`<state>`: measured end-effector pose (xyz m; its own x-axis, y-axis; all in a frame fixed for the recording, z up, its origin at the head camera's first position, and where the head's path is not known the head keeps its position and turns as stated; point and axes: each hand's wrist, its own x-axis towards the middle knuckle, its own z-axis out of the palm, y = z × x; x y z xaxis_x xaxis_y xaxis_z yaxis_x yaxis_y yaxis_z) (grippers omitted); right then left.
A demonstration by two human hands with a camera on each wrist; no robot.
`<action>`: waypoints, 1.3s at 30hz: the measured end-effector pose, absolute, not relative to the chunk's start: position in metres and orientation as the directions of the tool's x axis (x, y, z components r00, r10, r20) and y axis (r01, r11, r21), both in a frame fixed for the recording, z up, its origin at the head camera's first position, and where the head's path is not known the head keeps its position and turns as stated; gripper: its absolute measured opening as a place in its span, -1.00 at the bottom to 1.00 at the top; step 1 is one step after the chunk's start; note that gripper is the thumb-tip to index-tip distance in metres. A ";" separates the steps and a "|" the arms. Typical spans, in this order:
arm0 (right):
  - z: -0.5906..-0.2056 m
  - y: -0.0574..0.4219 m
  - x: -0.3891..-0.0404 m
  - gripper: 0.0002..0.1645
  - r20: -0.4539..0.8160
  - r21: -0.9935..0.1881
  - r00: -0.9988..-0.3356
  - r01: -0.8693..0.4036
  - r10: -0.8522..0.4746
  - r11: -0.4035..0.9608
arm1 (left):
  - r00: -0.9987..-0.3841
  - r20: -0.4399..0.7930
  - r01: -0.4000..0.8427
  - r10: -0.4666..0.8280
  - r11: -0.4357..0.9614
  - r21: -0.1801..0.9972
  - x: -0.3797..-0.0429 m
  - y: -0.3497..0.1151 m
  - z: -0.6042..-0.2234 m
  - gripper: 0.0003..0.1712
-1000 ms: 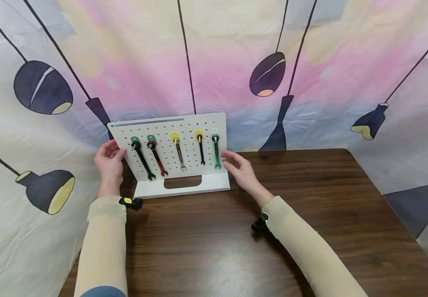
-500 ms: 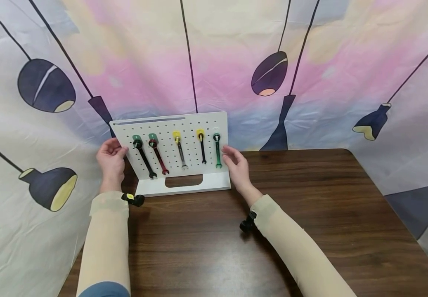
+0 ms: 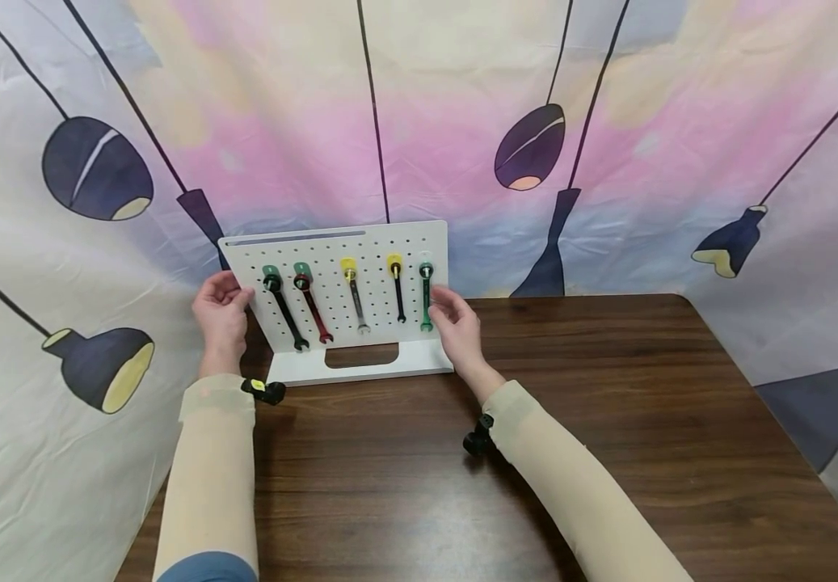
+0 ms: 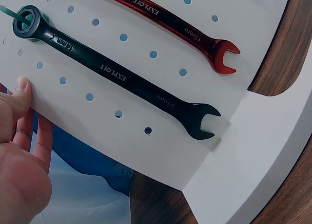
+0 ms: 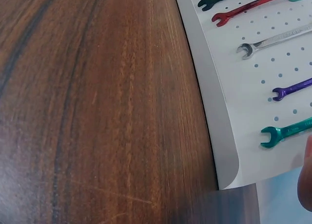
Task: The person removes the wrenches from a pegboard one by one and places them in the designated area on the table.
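A white pegboard stand (image 3: 331,242) stands upright on the wooden table. Several combination wrenches hang on it by their ring ends: a dark green one (image 4: 117,73) marked 14mm, a red one (image 4: 170,22) marked 13mm, a silver one (image 3: 356,303), a small purple one (image 5: 293,89) and a bright green one (image 5: 287,131). My left hand (image 3: 220,323) pinches the board's left edge, thumb in front and fingers behind. At the right edge, my right hand (image 3: 460,333) has its thumb and fingertips close beside the bright green wrench, fingers loosely bent. The right wrist view shows only one fingertip (image 5: 306,180).
The dark brown table (image 3: 571,388) extends in front and to the right of the stand. A fabric backdrop (image 3: 448,145) printed with lamps hangs directly behind. The stand's base has an oblong cutout (image 3: 362,356). Green and yellow tags (image 3: 348,265) sit behind some ring ends.
My right hand has come in leftward, from beside the board's right edge to over it by the bright green wrench. The left hand keeps its hold, and the view has shifted slightly.
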<state>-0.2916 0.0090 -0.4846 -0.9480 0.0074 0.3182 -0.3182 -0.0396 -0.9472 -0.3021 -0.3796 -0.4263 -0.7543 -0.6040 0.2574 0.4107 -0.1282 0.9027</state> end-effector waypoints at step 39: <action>-0.487 0.000 -0.299 -0.59 0.192 -0.978 -0.981 -0.191 -0.006 -0.079 | -0.741 0.271 0.432 -0.614 -0.127 0.893 -0.301 -0.378 -0.429 -0.54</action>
